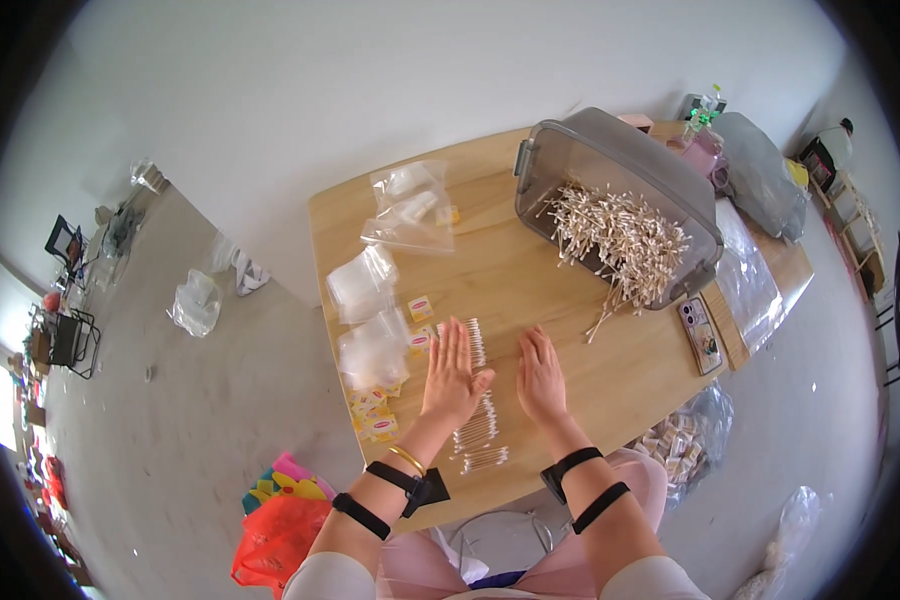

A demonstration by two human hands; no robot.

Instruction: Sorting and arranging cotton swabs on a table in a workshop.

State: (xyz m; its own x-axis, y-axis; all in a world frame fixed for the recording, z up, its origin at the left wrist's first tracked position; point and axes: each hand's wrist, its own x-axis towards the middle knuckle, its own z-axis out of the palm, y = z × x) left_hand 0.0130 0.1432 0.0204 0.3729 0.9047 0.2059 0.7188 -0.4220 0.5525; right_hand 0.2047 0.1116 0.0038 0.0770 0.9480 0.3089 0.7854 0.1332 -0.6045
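My left hand (pixel 453 382) lies flat over a row of cotton swabs (pixel 478 425) on the wooden table, its fingers stretched out and its thumb apart. The row runs toward the near edge in small groups, and the hand hides part of it. Just right of the row, my right hand (pixel 541 380) rests at the tabletop with fingers loosely extended and nothing visible in them. Beyond it, a grey translucent bin (pixel 610 140) lies tipped on its side, with a heap of loose cotton swabs (pixel 625 240) spilling to its opening.
Clear plastic bags (pixel 373 350) are stacked at the table's left, beside small yellow-and-white cards (pixel 374 415). More bags (pixel 410 205) lie farther back. A phone (pixel 700 335) sits by the right edge. Below stand a red bag (pixel 280 540) and a clear bag of small packs (pixel 675 445).
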